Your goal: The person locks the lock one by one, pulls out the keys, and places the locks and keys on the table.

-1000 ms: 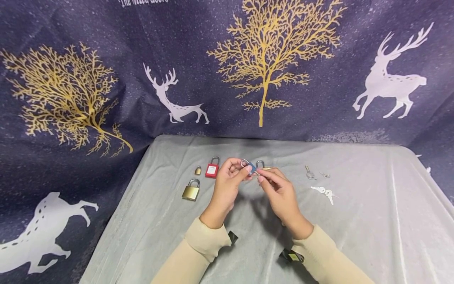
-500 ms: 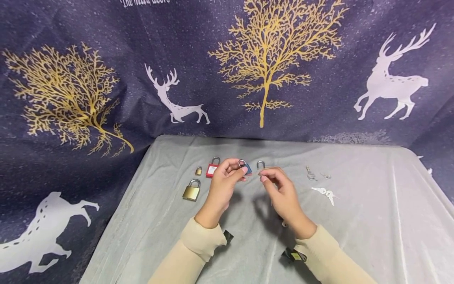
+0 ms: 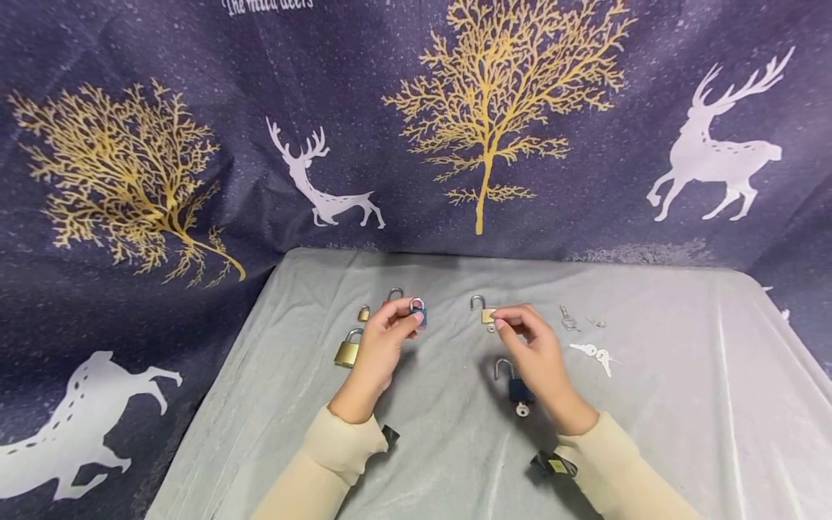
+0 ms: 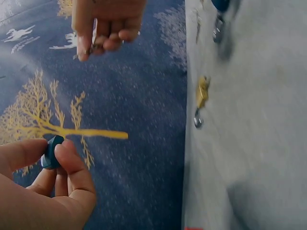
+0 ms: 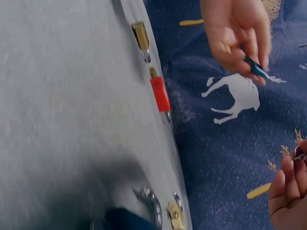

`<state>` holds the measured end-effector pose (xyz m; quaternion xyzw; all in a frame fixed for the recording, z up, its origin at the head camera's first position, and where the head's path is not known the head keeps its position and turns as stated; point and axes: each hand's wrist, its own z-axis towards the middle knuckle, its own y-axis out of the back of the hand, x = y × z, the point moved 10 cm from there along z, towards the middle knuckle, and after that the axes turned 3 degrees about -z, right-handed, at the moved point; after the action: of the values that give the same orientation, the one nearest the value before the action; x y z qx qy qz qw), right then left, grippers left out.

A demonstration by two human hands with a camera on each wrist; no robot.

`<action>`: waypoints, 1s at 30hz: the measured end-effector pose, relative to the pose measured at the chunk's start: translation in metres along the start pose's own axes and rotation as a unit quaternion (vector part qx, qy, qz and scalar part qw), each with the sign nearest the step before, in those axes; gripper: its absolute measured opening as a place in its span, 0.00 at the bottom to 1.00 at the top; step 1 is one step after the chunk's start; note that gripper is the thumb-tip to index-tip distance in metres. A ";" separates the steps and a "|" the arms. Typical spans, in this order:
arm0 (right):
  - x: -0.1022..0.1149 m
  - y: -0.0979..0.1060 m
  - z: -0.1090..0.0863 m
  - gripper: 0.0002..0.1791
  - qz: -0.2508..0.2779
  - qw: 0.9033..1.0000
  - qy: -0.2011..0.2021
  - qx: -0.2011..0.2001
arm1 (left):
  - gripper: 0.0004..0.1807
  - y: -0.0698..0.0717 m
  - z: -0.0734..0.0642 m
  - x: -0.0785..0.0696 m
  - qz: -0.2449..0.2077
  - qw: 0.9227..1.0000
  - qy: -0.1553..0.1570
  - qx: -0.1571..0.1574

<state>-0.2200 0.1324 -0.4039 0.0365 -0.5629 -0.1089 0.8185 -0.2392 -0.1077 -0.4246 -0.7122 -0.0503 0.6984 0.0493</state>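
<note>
In the head view my left hand (image 3: 375, 350) pinches a small blue padlock (image 3: 419, 315) between thumb and fingers, its shackle upward. The left wrist view shows that blue padlock (image 4: 51, 152) edge-on at the fingertips. My right hand (image 3: 544, 361) is raised apart from it, thumb and forefinger pinching a small metal key ring (image 5: 299, 156), mostly hidden by the fingers. Close by the right fingertips, a brass padlock (image 3: 487, 316) lies with its shackle open and a key in it. Beside the right wrist lies a dark blue padlock (image 3: 518, 391), also open with a key (image 3: 523, 410).
A large brass padlock (image 3: 347, 354) and a tiny brass one (image 3: 364, 313) lie at the left. The red padlock (image 5: 160, 94) is mostly behind the left hand in the head view. Several loose keys (image 3: 599, 354) lie at the right on the grey cloth (image 3: 663, 433).
The hands have drawn apart: the left hand carried the small blue padlock left, while the right moved slightly right with the key ring. The brass and dark blue open padlocks came into fuller view.
</note>
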 end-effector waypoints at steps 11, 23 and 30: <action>0.020 0.023 0.002 0.07 -0.036 0.999 -0.020 -0.010 | 0.16 0.053 0.002 0.009 0.051 0.997 0.016 -0.051; 0.007 0.038 0.003 0.07 -0.083 0.996 -0.032 -0.015 | 0.18 0.110 0.014 0.011 0.107 0.990 0.037 -0.082; -0.016 0.047 0.004 0.08 -0.112 0.993 -0.039 -0.022 | 0.20 0.139 0.020 0.016 0.165 0.982 0.065 -0.068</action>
<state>-0.2231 0.1816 -0.4081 0.0769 -0.5839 -0.2133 0.7795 -0.2583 -0.2430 -0.4606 -0.7563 0.0233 0.6442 -0.1121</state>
